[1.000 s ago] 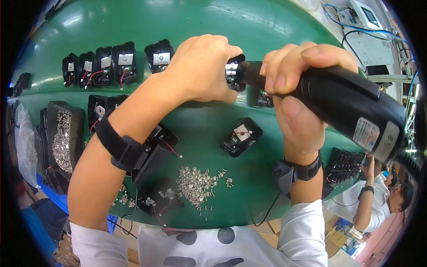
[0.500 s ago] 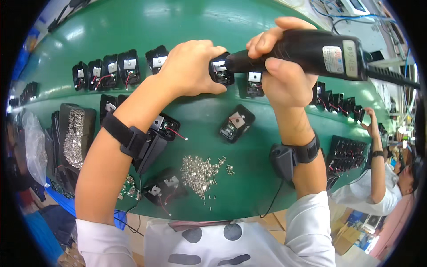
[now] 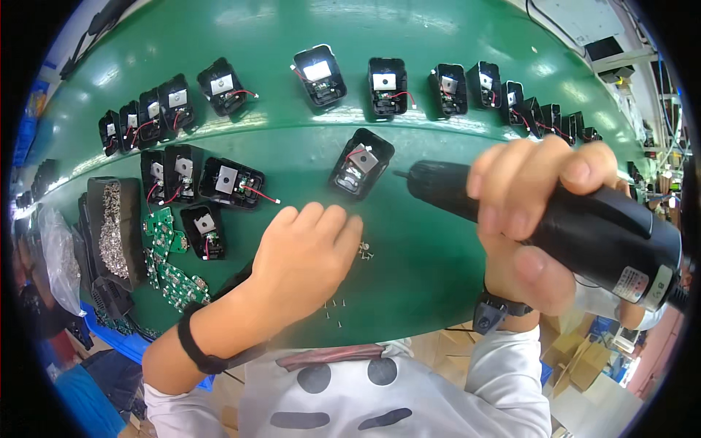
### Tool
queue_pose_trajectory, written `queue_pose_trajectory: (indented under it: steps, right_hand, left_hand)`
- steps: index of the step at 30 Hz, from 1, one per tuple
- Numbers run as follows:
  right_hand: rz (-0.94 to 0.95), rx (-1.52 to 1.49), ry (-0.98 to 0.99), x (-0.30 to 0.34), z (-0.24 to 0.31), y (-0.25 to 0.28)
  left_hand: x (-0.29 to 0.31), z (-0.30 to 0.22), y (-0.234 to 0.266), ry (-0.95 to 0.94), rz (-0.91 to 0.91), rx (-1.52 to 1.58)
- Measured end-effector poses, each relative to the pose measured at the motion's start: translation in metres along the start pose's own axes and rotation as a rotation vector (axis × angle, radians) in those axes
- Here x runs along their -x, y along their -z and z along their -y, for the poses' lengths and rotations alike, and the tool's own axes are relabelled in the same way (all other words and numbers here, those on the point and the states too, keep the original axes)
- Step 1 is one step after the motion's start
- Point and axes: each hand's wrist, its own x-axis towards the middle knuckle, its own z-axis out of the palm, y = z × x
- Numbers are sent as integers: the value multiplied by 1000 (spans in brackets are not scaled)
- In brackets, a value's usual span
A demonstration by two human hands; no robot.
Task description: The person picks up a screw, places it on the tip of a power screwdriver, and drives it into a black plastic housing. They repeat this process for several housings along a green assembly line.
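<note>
Gripped in right hand [image 3: 520, 196]: black cylindrical electric screwdriver [image 3: 606, 230]. Black plastic silver-plated housing [image 3: 319, 77] is now released in far row — left hand [image 3: 310, 252] thus freed, curled over small silver screws [image 3: 365, 252]; its contents cannot be told.

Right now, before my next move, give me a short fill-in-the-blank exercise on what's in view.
1. The right hand grips a screwdriver whose body is coloured ____.
2. Green circuit boards lie to the ____ of the left hand.
3. The screwdriver's tip is just to the ____ of the nearest black housing.
4. The tabletop is coloured ____.

Missing words: black; left; right; green.
</note>
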Motion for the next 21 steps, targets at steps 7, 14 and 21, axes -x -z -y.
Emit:
queue_pose_trajectory:
  steps: [7,14,21]
  right_hand:
    - [137,31,-156,-35,21,-15]
    - [-4,-125,-82,-29,51,-11]
    - [-166,-293,-15,-24,70,-16]
  left_hand:
    - [-5,-1,-10,58,14,-17]
    - [-14,-5,-9,133,-297,111]
    - [-11,-31,24,802,-505,1614]
